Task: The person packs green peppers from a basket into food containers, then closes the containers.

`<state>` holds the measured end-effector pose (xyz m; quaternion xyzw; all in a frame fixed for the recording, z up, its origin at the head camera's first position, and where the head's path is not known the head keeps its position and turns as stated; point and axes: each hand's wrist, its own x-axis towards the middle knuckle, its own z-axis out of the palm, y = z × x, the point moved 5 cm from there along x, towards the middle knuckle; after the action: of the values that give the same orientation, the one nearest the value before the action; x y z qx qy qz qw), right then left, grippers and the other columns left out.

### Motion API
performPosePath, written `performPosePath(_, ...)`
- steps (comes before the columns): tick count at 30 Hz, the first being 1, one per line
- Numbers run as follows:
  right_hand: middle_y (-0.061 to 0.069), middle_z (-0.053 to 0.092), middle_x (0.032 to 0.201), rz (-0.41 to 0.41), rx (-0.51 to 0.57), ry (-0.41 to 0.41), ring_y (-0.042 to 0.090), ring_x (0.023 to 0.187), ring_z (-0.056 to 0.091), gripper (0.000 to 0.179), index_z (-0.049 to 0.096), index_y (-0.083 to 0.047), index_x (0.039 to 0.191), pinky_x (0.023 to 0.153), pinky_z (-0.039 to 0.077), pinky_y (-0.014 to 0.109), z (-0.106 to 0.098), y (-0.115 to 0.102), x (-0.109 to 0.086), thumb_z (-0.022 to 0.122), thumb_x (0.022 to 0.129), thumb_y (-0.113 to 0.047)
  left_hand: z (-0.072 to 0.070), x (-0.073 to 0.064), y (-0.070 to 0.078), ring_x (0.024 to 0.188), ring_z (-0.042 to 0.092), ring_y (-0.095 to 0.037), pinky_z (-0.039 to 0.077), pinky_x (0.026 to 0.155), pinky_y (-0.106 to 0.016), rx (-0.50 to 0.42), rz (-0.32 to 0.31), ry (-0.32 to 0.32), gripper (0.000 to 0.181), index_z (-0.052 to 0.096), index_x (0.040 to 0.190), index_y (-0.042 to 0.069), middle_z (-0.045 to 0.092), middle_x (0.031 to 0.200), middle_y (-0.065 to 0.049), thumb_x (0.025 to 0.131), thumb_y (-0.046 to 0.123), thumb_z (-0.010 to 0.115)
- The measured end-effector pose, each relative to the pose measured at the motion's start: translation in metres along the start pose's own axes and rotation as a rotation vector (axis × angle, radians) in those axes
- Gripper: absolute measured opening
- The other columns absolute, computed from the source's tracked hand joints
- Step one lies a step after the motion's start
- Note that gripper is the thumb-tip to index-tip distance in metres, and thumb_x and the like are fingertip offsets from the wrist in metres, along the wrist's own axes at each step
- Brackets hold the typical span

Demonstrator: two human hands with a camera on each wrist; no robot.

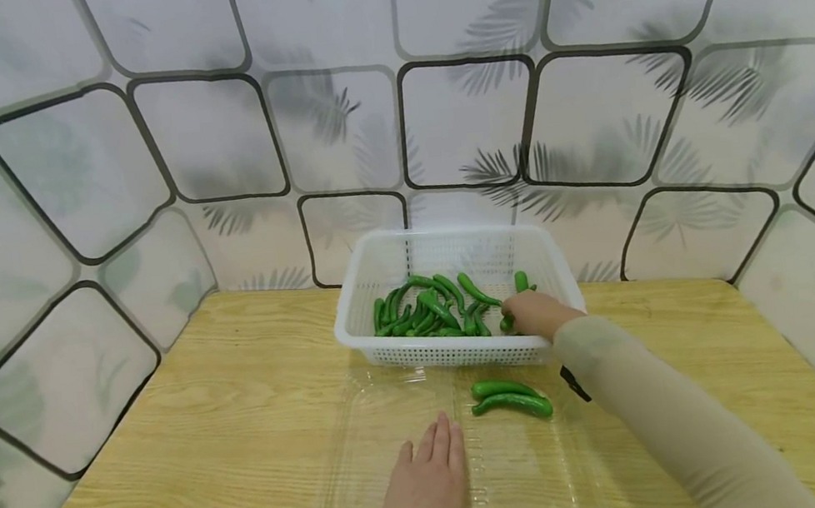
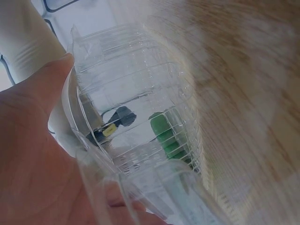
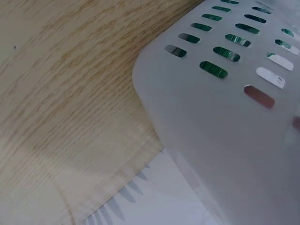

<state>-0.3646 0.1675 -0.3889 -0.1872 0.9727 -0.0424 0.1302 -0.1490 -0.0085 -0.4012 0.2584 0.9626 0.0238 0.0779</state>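
Observation:
A white slotted plastic basket holds several long green chili peppers. My right hand reaches over its front right rim, fingers curled around a green chili pepper whose end shows by the fingertips. In front lies an open, clear plastic clamshell container. Two curved green chili peppers lie side by side in its right half. My left hand rests over the container's middle, fingers straight and thumb spread. The left wrist view shows the thumb beside the clear wall.
The wooden table extends to both sides of the basket. A patterned wall covering stands behind the basket and along both sides. In the right wrist view, the basket's slotted side fills much of the picture. A dark band circles the right wrist.

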Motion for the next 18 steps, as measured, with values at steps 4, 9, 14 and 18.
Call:
performPosePath(4, 0.018, 0.062, 0.112, 0.023, 0.013, 0.016, 0.033, 0.103, 0.058, 0.026, 0.062, 0.003, 0.113, 0.086, 0.047, 0.045, 0.0006, 0.0036, -0.002, 0.052, 0.089, 0.004, 0.0001, 0.0002, -0.0004, 0.132, 0.034, -0.028, 0.038, 0.096, -0.049, 0.0, -0.001, -0.002, 0.114, 0.035, 0.143, 0.001, 0.03, 0.147, -0.018, 0.067, 0.086, 0.042)
performPosePath(9, 0.018, 0.061, 0.115, 0.061, 0.025, -0.002, 0.034, 0.106, 0.056, 0.026, 0.062, 0.001, 0.115, 0.089, 0.045, 0.046, 0.0, 0.0039, -0.0052, 0.05, 0.092, 0.003, 0.0, 0.0003, -0.0001, 0.133, 0.033, -0.028, 0.038, 0.096, -0.049, 0.002, 0.001, -0.004, 0.113, 0.035, 0.143, 0.002, 0.03, 0.147, -0.018, 0.068, 0.086, 0.042)
performPosePath(14, 0.019, 0.059, 0.118, 0.097, 0.019, -0.037, 0.035, 0.109, 0.054, 0.027, 0.06, 0.0, 0.117, 0.091, 0.043, 0.047, 0.0004, 0.0025, -0.0062, 0.047, 0.094, 0.004, -0.0003, 0.0001, 0.0002, 0.133, 0.033, -0.028, 0.038, 0.096, -0.049, 0.001, 0.001, -0.006, 0.112, 0.035, 0.143, 0.002, 0.03, 0.148, -0.017, 0.068, 0.086, 0.042)
performPosePath(18, 0.018, 0.061, 0.111, 0.135, 0.035, -0.036, 0.031, 0.1, 0.058, 0.024, 0.061, 0.001, 0.113, 0.079, 0.046, 0.041, 0.0005, 0.0037, -0.0055, 0.046, 0.095, 0.003, -0.0002, 0.0004, 0.0001, 0.133, 0.032, -0.028, 0.037, 0.097, -0.049, -0.003, 0.001, -0.01, 0.112, 0.035, 0.143, 0.002, 0.03, 0.148, -0.017, 0.068, 0.086, 0.043)
